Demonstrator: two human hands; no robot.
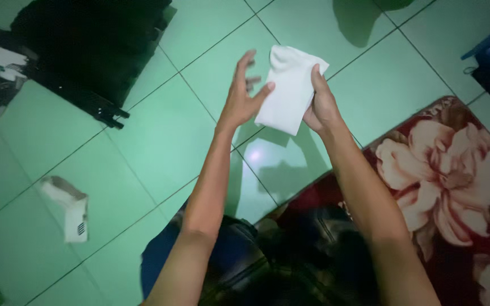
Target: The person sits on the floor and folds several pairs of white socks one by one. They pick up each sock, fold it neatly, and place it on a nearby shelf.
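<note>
Head view: folding looks about midway, I judge. The white cloth (289, 88) is already doubled into a narrow rectangle but is held in the air above the green tiled floor (160, 141), not laid down. Right hand (320, 105) at 3 o'clock of the cloth is clamped on its edge. Left hand (244, 93) at 9 o'clock, fingers spread apart, thumb touching the cloth. Cloth plain, soft, slightly creased. Floral rug (455, 170) at 4 o'clock, white sock (69, 207) at 8 o'clock.
</note>
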